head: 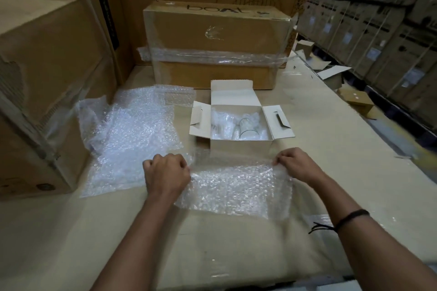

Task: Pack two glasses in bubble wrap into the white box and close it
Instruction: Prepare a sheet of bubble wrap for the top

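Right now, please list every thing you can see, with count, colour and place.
white box: one, white, flaps open, centre of table
glass: one seen clearly, clear, inside the white box amid wrap
held sheet: one, clear bubble wrap, in front of the white box
loose wrap: pile, clear, left of the white box
taped carton: one, brown, behind the white box
big carton: one, brown, far left
left hand: grip shut on held sheet
right hand: grip shut on held sheet, black wristband
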`<act>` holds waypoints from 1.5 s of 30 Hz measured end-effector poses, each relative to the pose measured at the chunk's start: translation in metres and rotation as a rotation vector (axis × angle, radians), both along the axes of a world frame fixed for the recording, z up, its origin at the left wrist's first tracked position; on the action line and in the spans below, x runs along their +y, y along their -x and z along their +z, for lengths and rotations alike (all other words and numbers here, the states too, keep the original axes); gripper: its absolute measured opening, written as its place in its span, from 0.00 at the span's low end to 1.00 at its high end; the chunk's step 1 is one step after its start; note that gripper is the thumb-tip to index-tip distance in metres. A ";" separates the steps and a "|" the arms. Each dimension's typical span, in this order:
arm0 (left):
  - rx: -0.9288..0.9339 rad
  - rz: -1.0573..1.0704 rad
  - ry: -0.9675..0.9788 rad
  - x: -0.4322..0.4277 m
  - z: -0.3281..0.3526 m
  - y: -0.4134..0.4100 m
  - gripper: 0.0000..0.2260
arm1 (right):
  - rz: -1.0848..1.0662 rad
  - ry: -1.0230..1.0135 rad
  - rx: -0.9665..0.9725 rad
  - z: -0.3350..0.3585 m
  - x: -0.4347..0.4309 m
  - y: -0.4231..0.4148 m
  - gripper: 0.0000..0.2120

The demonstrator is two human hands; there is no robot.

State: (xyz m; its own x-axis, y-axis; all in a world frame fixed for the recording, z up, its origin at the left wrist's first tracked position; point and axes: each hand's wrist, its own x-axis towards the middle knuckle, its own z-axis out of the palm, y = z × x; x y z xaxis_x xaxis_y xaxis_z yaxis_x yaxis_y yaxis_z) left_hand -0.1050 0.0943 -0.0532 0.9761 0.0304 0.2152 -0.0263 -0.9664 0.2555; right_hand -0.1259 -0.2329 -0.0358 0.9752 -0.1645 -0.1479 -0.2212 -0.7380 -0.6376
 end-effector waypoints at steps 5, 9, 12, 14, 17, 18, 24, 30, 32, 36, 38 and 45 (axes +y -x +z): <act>0.104 -0.048 -0.043 -0.024 -0.013 0.009 0.11 | 0.116 0.224 0.172 0.000 -0.020 0.001 0.10; 0.052 0.001 0.042 -0.022 -0.022 0.016 0.14 | 0.150 0.761 0.017 -0.005 -0.016 0.012 0.15; -0.012 0.202 0.073 -0.016 -0.024 0.028 0.18 | 0.121 0.664 -0.348 -0.007 0.005 0.023 0.12; 0.030 0.326 0.045 -0.011 -0.024 0.035 0.22 | 0.268 0.518 -0.424 -0.019 0.020 0.029 0.11; 0.113 0.411 0.009 -0.007 -0.025 0.045 0.24 | 0.462 0.524 -0.345 -0.039 0.038 0.033 0.14; 0.127 0.433 0.017 -0.006 -0.026 0.048 0.24 | 0.461 0.539 -0.341 -0.042 0.042 0.033 0.14; 0.250 0.482 -0.009 -0.005 -0.025 0.057 0.17 | 0.471 0.519 -0.298 -0.039 0.046 0.028 0.13; -0.200 0.281 0.650 -0.028 -0.006 0.064 0.05 | 0.301 0.169 -0.161 -0.027 0.044 0.013 0.10; -0.340 0.125 0.669 -0.044 -0.001 0.071 0.06 | 0.125 -0.174 -0.129 -0.015 0.045 0.009 0.10; -0.384 -0.169 0.616 -0.086 -0.004 0.080 0.08 | 0.123 -0.644 0.063 0.014 0.057 0.000 0.32; -0.376 -0.274 0.579 -0.101 -0.006 0.084 0.08 | 0.148 -0.634 0.082 0.022 0.065 -0.003 0.31; -0.269 -0.419 0.715 -0.104 -0.007 0.071 0.25 | 0.141 -0.552 0.022 0.026 0.006 0.007 0.19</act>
